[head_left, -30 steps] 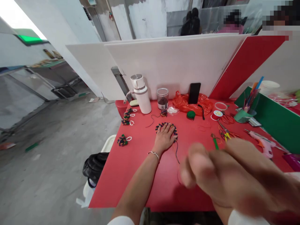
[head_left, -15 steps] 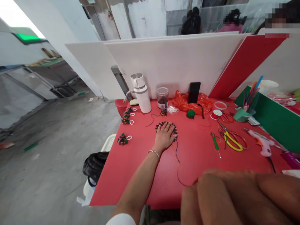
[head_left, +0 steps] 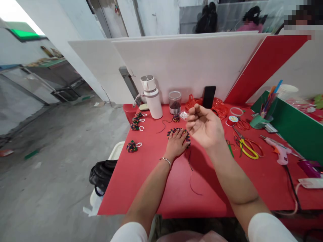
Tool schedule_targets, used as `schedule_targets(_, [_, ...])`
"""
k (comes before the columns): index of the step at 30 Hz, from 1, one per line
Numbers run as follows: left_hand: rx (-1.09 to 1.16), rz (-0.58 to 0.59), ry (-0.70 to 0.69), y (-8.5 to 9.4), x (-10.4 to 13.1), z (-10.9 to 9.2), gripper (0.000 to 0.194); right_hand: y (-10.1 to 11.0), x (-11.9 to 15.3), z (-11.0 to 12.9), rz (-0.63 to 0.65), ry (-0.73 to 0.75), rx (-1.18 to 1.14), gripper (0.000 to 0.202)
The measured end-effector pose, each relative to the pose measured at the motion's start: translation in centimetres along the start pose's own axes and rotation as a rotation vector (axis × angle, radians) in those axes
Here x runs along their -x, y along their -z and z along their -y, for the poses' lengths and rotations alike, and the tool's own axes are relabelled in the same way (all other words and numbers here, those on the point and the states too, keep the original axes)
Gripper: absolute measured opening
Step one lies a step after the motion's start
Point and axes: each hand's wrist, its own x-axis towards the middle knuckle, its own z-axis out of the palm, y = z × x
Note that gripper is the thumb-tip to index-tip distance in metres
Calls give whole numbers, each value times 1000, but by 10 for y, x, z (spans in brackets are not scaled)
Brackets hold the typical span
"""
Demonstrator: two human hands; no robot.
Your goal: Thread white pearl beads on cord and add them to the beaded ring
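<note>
A dark multicoloured braided cord (head_left: 174, 130) lies curved on the red table. My left hand (head_left: 177, 143) rests flat on it, fingers stretched out and slightly spread, covering its middle. Loose thread (head_left: 189, 161) trails from the braid toward me, and a thin dark strand curves on below it. In the air just right of the braid is my right hand (head_left: 205, 127), palm turned inward, its fingers curled and the tips brought together. Whatever lies between those fingertips, if anything, is too small to make out.
Knotted cord pieces with white bead loops (head_left: 132, 146) lie at left. Behind stand a white flask (head_left: 154, 104), a clear jar (head_left: 175, 102) and a black phone (head_left: 209, 97). Yellow-handled scissors (head_left: 248, 149), a thread spool (head_left: 231, 121) and a glue gun (head_left: 281, 151) are at right.
My right hand has moved from close before the camera at lower right to above the table beside the braid. It now hides the green yarn ball. My left hand stays on the braid.
</note>
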Motion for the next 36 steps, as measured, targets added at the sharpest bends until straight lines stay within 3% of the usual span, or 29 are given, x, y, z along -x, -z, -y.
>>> schedule_targets(4, [34, -6, 17, -1, -1, 1, 56, 33, -41, 17, -205, -15, -134, 13])
schedule_targets(8, [33, -5, 9, -2, -1, 2, 57, 48, -48, 26, -179, 5, -197, 13])
schedule_targets(12, [14, -4, 0, -3, -1, 1, 58, 70, -58, 9, -142, 101, -147, 12])
schedule_targets(16, [-7, -8, -4, -3, 0, 0, 58, 107, -75, -45, -221, 216, 231, 16])
schedule_targets(19, [-23, -10, -6, -2, 0, -1, 55, 134, -81, -90, -137, 220, 545, 22])
schedule_targets(22, [-19, -11, 1, -1, -1, -2, 54, 153, -85, -116, -119, 273, 749, 30])
schedule_targets(29, [-2, -31, 0, 0, 1, -2, 53, 172, -92, -115, -162, 372, 844, 46])
schedule_targets(36, [-38, 30, 12, -4, -1, 0, 60, 166, -82, -121, -3, 528, 1378, 35])
